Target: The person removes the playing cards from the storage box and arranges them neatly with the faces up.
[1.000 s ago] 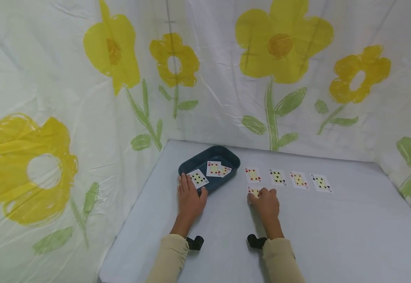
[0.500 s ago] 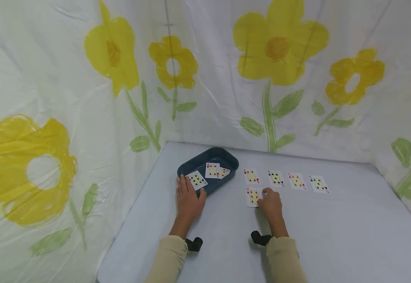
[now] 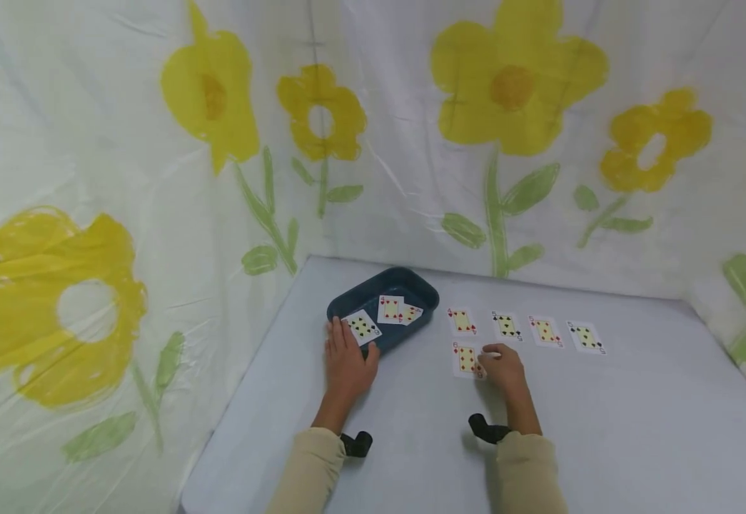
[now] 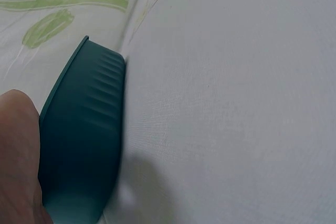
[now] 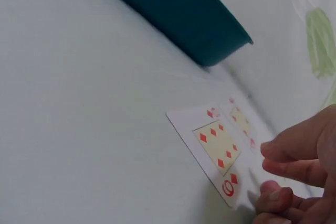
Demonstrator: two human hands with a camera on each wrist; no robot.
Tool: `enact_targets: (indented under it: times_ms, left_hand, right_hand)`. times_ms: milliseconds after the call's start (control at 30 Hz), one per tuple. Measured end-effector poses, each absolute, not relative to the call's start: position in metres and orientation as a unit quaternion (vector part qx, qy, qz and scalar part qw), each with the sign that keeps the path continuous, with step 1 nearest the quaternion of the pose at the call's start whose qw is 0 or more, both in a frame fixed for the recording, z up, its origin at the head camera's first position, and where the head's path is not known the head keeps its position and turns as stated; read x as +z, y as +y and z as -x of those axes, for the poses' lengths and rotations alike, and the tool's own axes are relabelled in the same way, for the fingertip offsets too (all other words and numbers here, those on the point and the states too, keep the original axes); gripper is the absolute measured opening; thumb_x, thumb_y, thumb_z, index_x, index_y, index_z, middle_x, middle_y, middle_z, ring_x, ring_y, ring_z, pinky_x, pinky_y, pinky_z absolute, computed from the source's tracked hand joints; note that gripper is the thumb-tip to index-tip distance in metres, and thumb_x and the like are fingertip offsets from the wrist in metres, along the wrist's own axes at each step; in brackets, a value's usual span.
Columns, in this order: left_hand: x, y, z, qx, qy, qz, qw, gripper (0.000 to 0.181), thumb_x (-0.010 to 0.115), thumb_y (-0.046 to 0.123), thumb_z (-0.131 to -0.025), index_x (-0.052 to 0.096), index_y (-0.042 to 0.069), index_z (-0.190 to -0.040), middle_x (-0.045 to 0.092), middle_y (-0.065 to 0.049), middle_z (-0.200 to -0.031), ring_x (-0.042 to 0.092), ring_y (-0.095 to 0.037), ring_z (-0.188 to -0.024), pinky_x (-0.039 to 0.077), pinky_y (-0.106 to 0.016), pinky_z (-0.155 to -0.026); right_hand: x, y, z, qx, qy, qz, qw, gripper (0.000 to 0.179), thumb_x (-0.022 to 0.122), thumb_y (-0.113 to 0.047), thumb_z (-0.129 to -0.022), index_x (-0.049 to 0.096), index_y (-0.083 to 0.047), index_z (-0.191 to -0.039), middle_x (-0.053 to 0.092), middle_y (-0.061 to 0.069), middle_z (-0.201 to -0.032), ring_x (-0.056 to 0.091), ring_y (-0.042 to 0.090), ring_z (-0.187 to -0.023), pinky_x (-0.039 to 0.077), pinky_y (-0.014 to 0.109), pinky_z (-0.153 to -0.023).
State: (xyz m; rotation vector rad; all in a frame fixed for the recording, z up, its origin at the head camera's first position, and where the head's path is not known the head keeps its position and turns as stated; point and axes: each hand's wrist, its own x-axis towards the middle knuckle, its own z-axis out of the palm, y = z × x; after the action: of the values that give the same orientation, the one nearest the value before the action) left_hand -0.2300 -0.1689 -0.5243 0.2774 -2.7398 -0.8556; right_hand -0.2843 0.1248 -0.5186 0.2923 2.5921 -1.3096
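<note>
My left hand lies at the near left end of a dark teal tray, its straight fingers over the rim by a black-suited card. In the left wrist view the thumb sits against the tray's outer wall. A six of diamonds lies face up on the table, below a red-suited card. At its right edge is my right hand, fingers loosely bent. In the right wrist view nothing shows between the fingertips, which are beside the six of diamonds.
Two overlapping red-suited cards lie in the tray. Further right along the row on the table lie a black five, a red five and another black five. A flowered cloth hangs behind the table.
My right hand has let go of the six of diamonds and moved right, uncovering the card, which lies flat. The left hand stays on the tray.
</note>
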Motion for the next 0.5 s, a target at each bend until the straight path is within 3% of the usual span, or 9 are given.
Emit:
enact_targets:
  times_ms: [167,367,500]
  left_hand:
    - [-0.526,-0.169,0.230,-0.298,-0.941,-0.099,0.127,0.079,0.048,0.038,-0.101,0.015,-0.009,-0.155,0.002,-0.022,-0.165,-0.001,-0.035,-0.152,0.010,-0.051,-0.119]
    - [-0.526,-0.169,0.232,-0.296,-0.942,-0.094,0.127,0.079,0.047,0.039,-0.101,0.016,-0.009,-0.155,0.002,-0.022,-0.165,-0.001,-0.035,-0.152,0.010,-0.052,-0.119]
    - [-0.527,-0.169,0.232,-0.301,-0.940,-0.092,0.131,0.079,0.047,0.038,-0.101,0.015,-0.009,-0.155,0.002,-0.022,-0.165,-0.001,-0.034,-0.152,0.009,-0.052,-0.119]
  right_hand:
    - [-0.511,0.119,0.293,-0.463,0.873,-0.075,0.131,0.042,0.055,-0.022,-0.100,0.055,0.003,-0.133,0.055,0.028,-0.127,0.054,0.036,-0.106,0.045,0.049,-0.087]
    - [-0.482,0.090,0.316,-0.560,0.817,-0.052,0.127,0.038,0.057,-0.018,-0.101,0.057,0.000,-0.134,0.060,0.019,-0.114,0.056,0.017,-0.074,0.047,0.029,-0.063]
    - [-0.453,0.064,0.337,-0.599,0.790,-0.007,0.134,0.038,0.056,-0.014,-0.100,0.056,0.002,-0.135,0.060,0.021,-0.120,0.061,0.015,-0.077,0.049,0.026,-0.061]
